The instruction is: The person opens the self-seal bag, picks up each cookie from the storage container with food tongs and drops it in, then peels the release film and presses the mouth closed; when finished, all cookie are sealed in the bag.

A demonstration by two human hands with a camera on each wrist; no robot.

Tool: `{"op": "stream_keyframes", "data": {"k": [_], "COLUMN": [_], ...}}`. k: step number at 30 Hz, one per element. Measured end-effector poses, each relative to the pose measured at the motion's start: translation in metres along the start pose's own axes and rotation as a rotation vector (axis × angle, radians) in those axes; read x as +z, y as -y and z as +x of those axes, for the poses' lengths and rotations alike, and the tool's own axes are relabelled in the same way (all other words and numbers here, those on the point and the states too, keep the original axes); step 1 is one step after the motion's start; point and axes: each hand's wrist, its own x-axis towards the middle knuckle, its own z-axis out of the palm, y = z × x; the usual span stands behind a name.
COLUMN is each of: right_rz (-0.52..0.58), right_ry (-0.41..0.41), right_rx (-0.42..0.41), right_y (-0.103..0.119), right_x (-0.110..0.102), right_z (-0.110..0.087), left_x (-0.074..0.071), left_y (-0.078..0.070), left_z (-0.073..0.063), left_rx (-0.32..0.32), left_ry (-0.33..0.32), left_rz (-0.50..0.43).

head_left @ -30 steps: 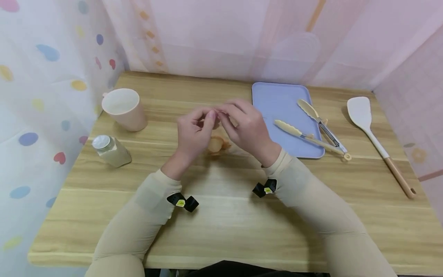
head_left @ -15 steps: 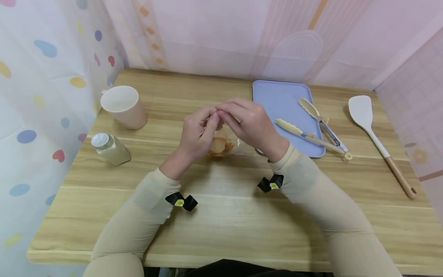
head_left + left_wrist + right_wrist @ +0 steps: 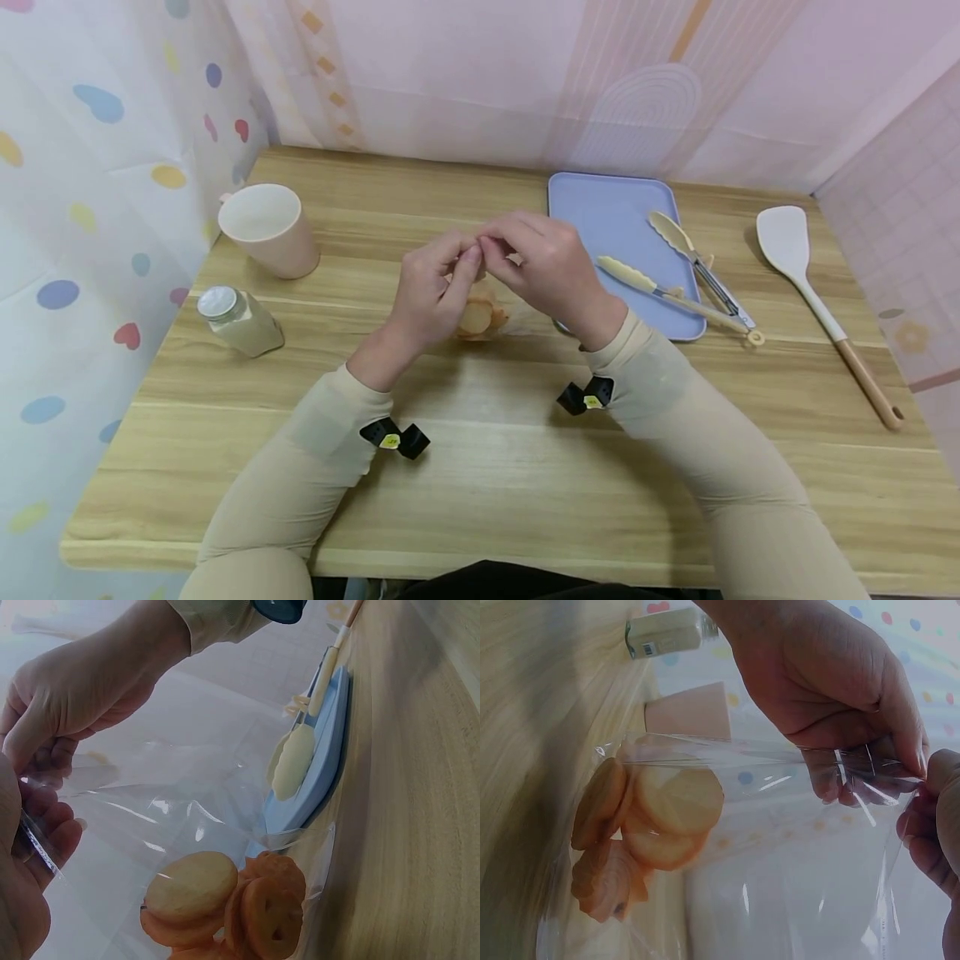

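Observation:
A clear plastic bag point(image 3: 776, 780) hangs from both hands, with several round cookies point(image 3: 679, 801) in its lower part. In the left wrist view, one cookie point(image 3: 276, 919) has holes like a face. My left hand point(image 3: 429, 292) pinches the top edge of the bag between thumb and fingers. Right beside it, my right hand point(image 3: 547, 267) pinches the same edge, and the fingertips of both hands meet. From the head view, the hands cover most of the bag. The bag's base is close to the wooden table point(image 3: 495, 467); whether it touches cannot be told.
At the left stand a pink cup point(image 3: 273, 237) and a white-lidded jar point(image 3: 243, 323). Behind the right hand, a blue tray point(image 3: 600, 208) bears cream-tipped tongs point(image 3: 701, 267) that overhang its edge. Farther right lies a white spatula point(image 3: 787, 250). Curtains point(image 3: 480, 83) border the table's back.
Both hands have shifted slightly to the right, carrying the bag and its cookies along. My right wrist has moved a little outward. Both hands still pinch the bag's top.

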Motion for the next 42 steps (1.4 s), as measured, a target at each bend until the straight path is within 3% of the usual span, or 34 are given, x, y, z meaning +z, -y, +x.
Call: {"op": "stream_keyframes", "data": {"k": [9, 21, 27, 33, 38, 42], "right_rz": [0.09, -0.114, -0.001, 0.15, 0.197, 0.226], "right_ry": [-0.019, 0.047, 0.042, -0.008, -0.047, -0.053], "right_rx": [-0.001, -0.143, -0.034, 0.074, 0.101, 0.099], "right_y": [0.001, 0.0, -0.001, 0.001, 0.002, 0.002], "right_x": [-0.002, -0.008, -0.006, -0.006, -0.006, -0.006], "right_z": [-0.002, 0.003, 0.0, -0.004, -0.005, -0.005], "left_x": [0.0, -0.001, 0.0, 0.002, 0.002, 0.001], "left_y": [-0.002, -0.005, -0.008, -0.012, -0.014, -0.014], "left_z": [0.0, 0.001, 0.001, 0.001, 0.001, 0.001], "left_rx": [0.011, 0.03, 0.005, -0.055, -0.089, -0.078], "left_ry": [0.014, 0.051, 0.033, -0.042, -0.082, -0.083], "left_rz": [0.005, 0.067, 0.013, -0.064, -0.088, -0.063]}}
